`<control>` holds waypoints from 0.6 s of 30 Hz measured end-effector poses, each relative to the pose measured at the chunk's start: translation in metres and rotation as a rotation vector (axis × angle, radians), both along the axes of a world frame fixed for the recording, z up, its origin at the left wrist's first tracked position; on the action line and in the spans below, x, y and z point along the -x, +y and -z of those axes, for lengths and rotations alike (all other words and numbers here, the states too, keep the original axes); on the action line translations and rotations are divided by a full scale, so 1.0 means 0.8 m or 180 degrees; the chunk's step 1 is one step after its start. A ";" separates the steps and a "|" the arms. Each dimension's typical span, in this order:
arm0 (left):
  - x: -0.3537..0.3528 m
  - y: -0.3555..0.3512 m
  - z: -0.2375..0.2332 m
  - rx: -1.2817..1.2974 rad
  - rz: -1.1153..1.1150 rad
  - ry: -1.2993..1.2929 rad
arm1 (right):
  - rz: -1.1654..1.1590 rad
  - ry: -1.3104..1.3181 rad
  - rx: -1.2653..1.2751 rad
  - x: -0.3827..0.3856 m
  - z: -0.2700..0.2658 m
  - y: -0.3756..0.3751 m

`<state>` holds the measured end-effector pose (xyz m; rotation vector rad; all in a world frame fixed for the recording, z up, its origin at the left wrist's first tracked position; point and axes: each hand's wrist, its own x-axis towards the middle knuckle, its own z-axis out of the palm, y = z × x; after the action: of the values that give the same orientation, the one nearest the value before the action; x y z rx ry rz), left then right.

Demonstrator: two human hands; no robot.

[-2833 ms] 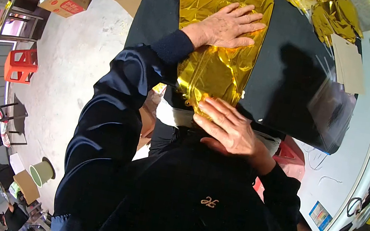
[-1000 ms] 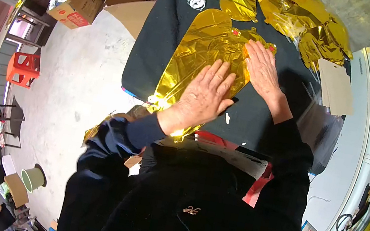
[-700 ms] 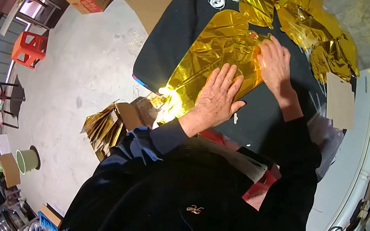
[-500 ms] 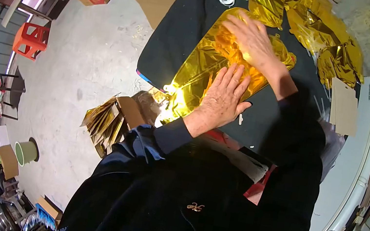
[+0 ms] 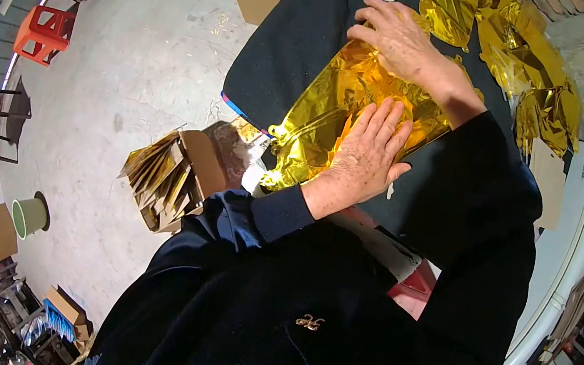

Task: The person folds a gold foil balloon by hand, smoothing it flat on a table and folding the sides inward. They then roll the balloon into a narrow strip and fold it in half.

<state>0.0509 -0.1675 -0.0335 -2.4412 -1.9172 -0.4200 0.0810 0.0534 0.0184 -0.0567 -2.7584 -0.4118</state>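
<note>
While the left hand (image 5: 363, 156) lies flat and open on the gold foil (image 5: 313, 108), the right hand (image 5: 402, 44) bends its fingers near the far edge, though whether they pinch cannot be told; the two are apart. The foil, spread on the dark tabletop (image 5: 275, 54), looks light, thin, slippery and easily creased, so a broad palm or a soft hold at its rim should suit it. Its near-left corner reaches the tabletop's edge; farther left, dark cloth seems to offer sliding room
</note>
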 end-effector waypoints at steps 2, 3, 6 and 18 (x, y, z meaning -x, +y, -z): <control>-0.001 0.000 0.003 -0.0063 -0.0021 -0.0110 | 0.0133 -0.0004 0.0351 -0.003 -0.007 -0.009; -0.001 0.000 0.004 -0.0087 -0.0036 -0.0164 | 0.0195 -0.0006 0.0534 -0.005 -0.014 -0.018; -0.002 -0.001 0.004 -0.0271 -0.0075 -0.0434 | 0.0464 -0.0794 0.1649 -0.015 -0.032 -0.058; -0.009 0.001 0.001 -0.0178 -0.0068 -0.0293 | 0.0268 -0.0865 0.1930 -0.036 -0.007 -0.084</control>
<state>0.0583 -0.1669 -0.0340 -2.4050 -1.9355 -0.5869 0.1101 -0.0134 0.0242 -0.2841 -3.0497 0.4412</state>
